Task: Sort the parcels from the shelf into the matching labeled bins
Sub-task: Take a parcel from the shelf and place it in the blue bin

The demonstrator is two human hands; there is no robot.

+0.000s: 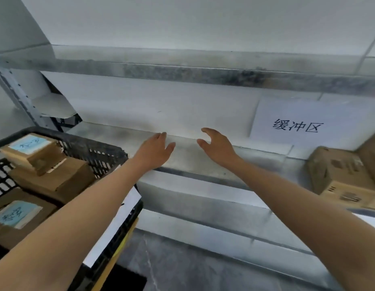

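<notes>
Both of my arms reach forward over a grey metal shelf [203,158]. My left hand [156,151] hovers above the shelf board with fingers relaxed and holds nothing. A little to its right, my right hand [217,145] is spread with thumb and fingers apart, also holding nothing. A brown cardboard parcel [339,175] lies on the shelf at the far right. At the left stands a black mesh bin [94,150] with a white paper label [117,225] on its front. Inside it lie brown parcels, two with blue labels [28,143] [18,213].
A white paper sign with black characters [297,124] is stuck to the wall behind the shelf. An upper shelf board [182,68] runs overhead. A perforated upright post [16,89] stands at the left. A yellow bin edge [123,244] shows under the black bin.
</notes>
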